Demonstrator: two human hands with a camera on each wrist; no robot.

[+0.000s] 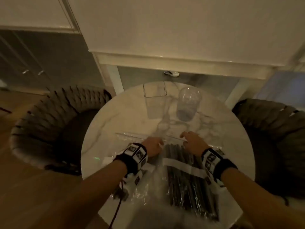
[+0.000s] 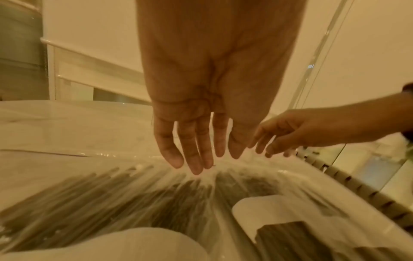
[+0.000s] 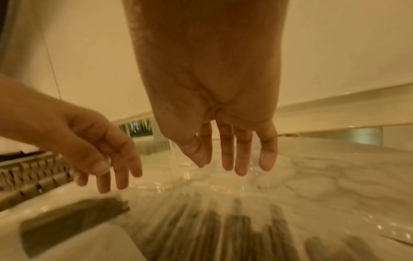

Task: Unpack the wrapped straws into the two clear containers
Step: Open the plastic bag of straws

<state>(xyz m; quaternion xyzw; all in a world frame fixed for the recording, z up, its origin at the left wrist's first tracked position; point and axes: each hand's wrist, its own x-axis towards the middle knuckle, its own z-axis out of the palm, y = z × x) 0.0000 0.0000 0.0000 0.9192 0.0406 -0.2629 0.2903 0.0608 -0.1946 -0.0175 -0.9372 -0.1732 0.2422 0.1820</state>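
Observation:
A clear plastic pack of dark straws (image 1: 184,176) with a white paper band lies on the round marble table (image 1: 115,123), reaching from the near edge to the middle. Both hands hover over its far end. My left hand (image 1: 152,145) has relaxed, straight fingers (image 2: 194,159) just above the plastic wrap (image 2: 156,185). My right hand (image 1: 192,140) is spread open with its fingers (image 3: 239,159) above the straw ends (image 3: 223,226); neither holds anything. A square clear container (image 1: 154,100) and a round clear container (image 1: 188,104) stand empty at the table's far side.
Dark woven chairs stand at the table's left (image 1: 54,123) and right (image 1: 277,139). A white counter (image 1: 181,61) rises beyond the table. A black cable (image 1: 117,210) hangs from my left wrist off the table's near edge.

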